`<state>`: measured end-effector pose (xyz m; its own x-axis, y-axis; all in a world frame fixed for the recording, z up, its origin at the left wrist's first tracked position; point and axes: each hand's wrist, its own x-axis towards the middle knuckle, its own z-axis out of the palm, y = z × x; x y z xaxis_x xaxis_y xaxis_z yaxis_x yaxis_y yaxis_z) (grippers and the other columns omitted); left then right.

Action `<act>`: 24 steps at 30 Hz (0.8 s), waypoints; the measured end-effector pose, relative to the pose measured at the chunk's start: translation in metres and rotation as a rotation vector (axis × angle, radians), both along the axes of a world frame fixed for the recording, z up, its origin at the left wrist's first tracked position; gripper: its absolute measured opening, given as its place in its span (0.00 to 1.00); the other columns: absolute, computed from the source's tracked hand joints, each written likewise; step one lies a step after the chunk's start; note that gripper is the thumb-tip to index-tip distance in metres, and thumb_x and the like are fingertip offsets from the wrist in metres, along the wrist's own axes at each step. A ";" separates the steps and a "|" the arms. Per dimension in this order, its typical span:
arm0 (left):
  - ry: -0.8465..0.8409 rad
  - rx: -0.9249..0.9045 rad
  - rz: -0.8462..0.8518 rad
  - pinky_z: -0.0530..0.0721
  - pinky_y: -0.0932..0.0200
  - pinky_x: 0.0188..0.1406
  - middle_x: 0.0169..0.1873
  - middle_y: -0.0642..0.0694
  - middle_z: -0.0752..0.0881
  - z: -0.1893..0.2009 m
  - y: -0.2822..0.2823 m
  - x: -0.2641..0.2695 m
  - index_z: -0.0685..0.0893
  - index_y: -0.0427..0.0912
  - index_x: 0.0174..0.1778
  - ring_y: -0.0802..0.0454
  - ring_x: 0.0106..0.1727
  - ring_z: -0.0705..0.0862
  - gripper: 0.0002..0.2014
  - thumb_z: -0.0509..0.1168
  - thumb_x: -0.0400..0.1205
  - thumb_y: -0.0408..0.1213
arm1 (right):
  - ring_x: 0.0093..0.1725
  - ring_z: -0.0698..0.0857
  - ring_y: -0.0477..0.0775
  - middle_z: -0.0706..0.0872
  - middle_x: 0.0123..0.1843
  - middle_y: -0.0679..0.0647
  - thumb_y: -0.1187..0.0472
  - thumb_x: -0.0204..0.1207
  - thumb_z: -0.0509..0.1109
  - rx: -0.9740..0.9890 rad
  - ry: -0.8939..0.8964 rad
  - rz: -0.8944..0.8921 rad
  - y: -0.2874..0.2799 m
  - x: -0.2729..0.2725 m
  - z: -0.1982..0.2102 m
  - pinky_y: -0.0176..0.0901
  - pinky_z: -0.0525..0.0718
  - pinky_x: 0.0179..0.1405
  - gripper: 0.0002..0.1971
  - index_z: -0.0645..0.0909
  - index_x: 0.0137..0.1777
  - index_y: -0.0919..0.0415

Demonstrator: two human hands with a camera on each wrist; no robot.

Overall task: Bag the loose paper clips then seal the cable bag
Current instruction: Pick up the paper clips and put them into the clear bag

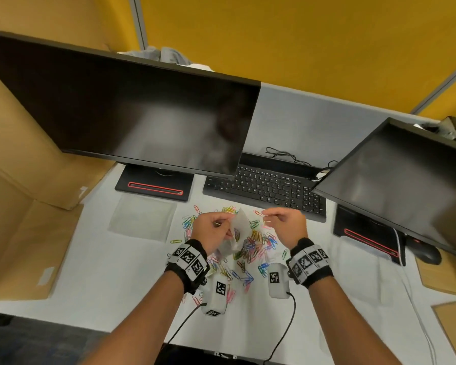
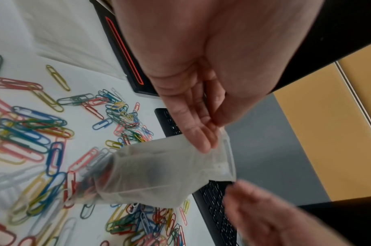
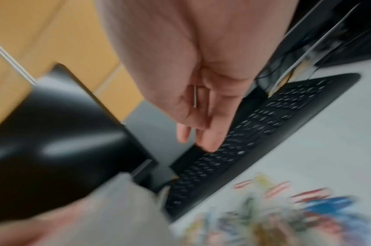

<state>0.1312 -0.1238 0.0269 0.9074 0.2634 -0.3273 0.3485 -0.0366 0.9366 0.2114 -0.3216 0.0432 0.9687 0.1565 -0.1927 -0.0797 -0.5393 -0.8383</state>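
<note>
Many coloured paper clips (image 1: 250,250) lie scattered on the white table in front of me. My left hand (image 1: 225,224) pinches the rim of a small clear bag (image 1: 239,227) and holds it up above the pile, mouth toward the right. In the left wrist view the bag (image 2: 159,174) hangs from thumb and fingers (image 2: 201,141), with a few clips at its bottom (image 2: 90,184). Just right of the bag's mouth, my right hand (image 1: 267,217) pinches a pale paper clip (image 1: 267,221). The blurred right wrist view shows that clip (image 3: 194,96) between thumb and fingers.
A larger flat clear bag (image 1: 142,217) lies on the table to the left of the clips. A black keyboard (image 1: 269,188) sits just beyond the hands, under two monitors (image 1: 121,111) (image 1: 400,185). A mouse (image 1: 427,252) lies at the right, cardboard (image 1: 24,206) at the left.
</note>
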 end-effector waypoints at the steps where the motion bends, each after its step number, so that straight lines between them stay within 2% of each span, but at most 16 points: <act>1: 0.001 0.004 0.010 0.92 0.44 0.45 0.45 0.46 0.92 -0.002 0.003 -0.002 0.92 0.55 0.46 0.45 0.40 0.93 0.13 0.70 0.81 0.29 | 0.55 0.88 0.56 0.90 0.56 0.59 0.72 0.76 0.65 -0.150 0.000 -0.023 -0.009 0.009 -0.013 0.52 0.85 0.62 0.15 0.89 0.56 0.57; 3: 0.013 0.007 0.033 0.92 0.43 0.44 0.45 0.46 0.92 -0.005 0.007 -0.004 0.92 0.57 0.44 0.45 0.40 0.93 0.14 0.71 0.81 0.30 | 0.71 0.78 0.60 0.78 0.73 0.61 0.67 0.81 0.63 -0.426 0.094 0.052 -0.016 0.018 -0.039 0.47 0.75 0.72 0.21 0.75 0.74 0.58; 5: 0.017 -0.005 0.061 0.92 0.42 0.43 0.44 0.43 0.92 -0.005 0.009 -0.007 0.92 0.56 0.43 0.44 0.39 0.93 0.14 0.71 0.81 0.29 | 0.80 0.65 0.62 0.63 0.83 0.61 0.62 0.84 0.58 -0.514 0.153 0.147 -0.011 0.019 -0.065 0.49 0.65 0.79 0.26 0.60 0.82 0.59; 7: 0.009 -0.015 0.077 0.93 0.42 0.43 0.44 0.42 0.91 -0.004 0.010 -0.009 0.92 0.52 0.45 0.44 0.39 0.93 0.12 0.70 0.81 0.28 | 0.85 0.53 0.61 0.51 0.86 0.62 0.60 0.86 0.54 -0.573 0.105 0.207 -0.001 0.015 -0.082 0.52 0.55 0.82 0.27 0.53 0.84 0.58; 8: 0.008 -0.016 0.076 0.93 0.43 0.42 0.44 0.42 0.91 -0.003 0.010 -0.010 0.92 0.50 0.47 0.44 0.39 0.93 0.11 0.70 0.81 0.28 | 0.85 0.49 0.60 0.48 0.86 0.62 0.60 0.86 0.52 -0.614 0.067 0.245 0.002 0.012 -0.086 0.54 0.51 0.83 0.27 0.51 0.84 0.57; 10: 0.016 -0.019 0.078 0.93 0.44 0.42 0.44 0.43 0.92 -0.002 0.009 -0.012 0.92 0.47 0.49 0.45 0.39 0.93 0.09 0.70 0.81 0.28 | 0.85 0.47 0.59 0.46 0.86 0.59 0.62 0.86 0.49 -0.724 -0.008 0.369 0.005 0.006 -0.089 0.58 0.48 0.82 0.27 0.49 0.85 0.55; 12: 0.027 -0.017 0.081 0.93 0.45 0.42 0.43 0.43 0.91 -0.003 0.008 -0.012 0.92 0.45 0.50 0.46 0.39 0.93 0.08 0.71 0.81 0.29 | 0.85 0.45 0.61 0.44 0.87 0.56 0.66 0.85 0.51 -0.804 -0.086 0.514 0.005 0.003 -0.092 0.62 0.48 0.82 0.30 0.48 0.85 0.54; 14: 0.037 -0.017 0.080 0.93 0.46 0.42 0.43 0.42 0.91 -0.003 0.005 -0.011 0.92 0.44 0.50 0.47 0.38 0.92 0.08 0.71 0.81 0.29 | 0.85 0.48 0.63 0.45 0.87 0.55 0.69 0.82 0.53 -0.846 -0.153 0.612 0.003 0.005 -0.091 0.62 0.54 0.82 0.31 0.51 0.84 0.55; 16: 0.042 -0.022 0.076 0.93 0.46 0.42 0.44 0.41 0.91 -0.002 0.001 -0.011 0.92 0.46 0.49 0.47 0.38 0.92 0.09 0.70 0.81 0.28 | 0.82 0.58 0.64 0.55 0.85 0.57 0.71 0.80 0.58 -0.872 -0.224 0.682 0.000 0.006 -0.089 0.57 0.66 0.79 0.30 0.58 0.82 0.59; 18: 0.045 -0.011 0.074 0.93 0.44 0.43 0.44 0.42 0.91 -0.003 -0.003 -0.010 0.92 0.48 0.48 0.44 0.38 0.92 0.11 0.70 0.81 0.27 | 0.73 0.73 0.63 0.71 0.76 0.61 0.75 0.77 0.62 -0.912 -0.289 0.701 0.000 0.001 -0.084 0.52 0.78 0.69 0.25 0.71 0.74 0.63; 20: 0.055 0.012 0.060 0.92 0.43 0.45 0.44 0.44 0.91 -0.001 -0.008 -0.010 0.92 0.47 0.48 0.44 0.40 0.92 0.11 0.69 0.81 0.26 | 0.62 0.80 0.62 0.80 0.62 0.61 0.76 0.75 0.62 -0.957 -0.316 0.713 0.000 -0.002 -0.082 0.49 0.82 0.60 0.19 0.80 0.64 0.65; 22: 0.064 0.023 0.048 0.92 0.43 0.48 0.44 0.46 0.91 0.000 -0.011 -0.010 0.92 0.44 0.49 0.44 0.43 0.92 0.11 0.69 0.81 0.26 | 0.56 0.83 0.61 0.83 0.56 0.61 0.74 0.77 0.62 -0.938 -0.285 0.642 -0.002 0.001 -0.079 0.47 0.83 0.56 0.16 0.84 0.60 0.65; 24: 0.072 0.024 0.044 0.92 0.43 0.49 0.46 0.46 0.91 0.002 -0.013 -0.010 0.92 0.44 0.49 0.44 0.44 0.92 0.10 0.69 0.81 0.26 | 0.52 0.86 0.60 0.87 0.52 0.60 0.68 0.78 0.65 -0.774 -0.193 0.426 -0.008 0.008 -0.075 0.45 0.85 0.55 0.12 0.88 0.56 0.64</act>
<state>0.1216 -0.1365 0.0290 0.8690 0.3112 -0.3848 0.4170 -0.0415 0.9080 0.2198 -0.3297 -0.0322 0.8847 0.4035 -0.2334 0.3603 -0.9097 -0.2066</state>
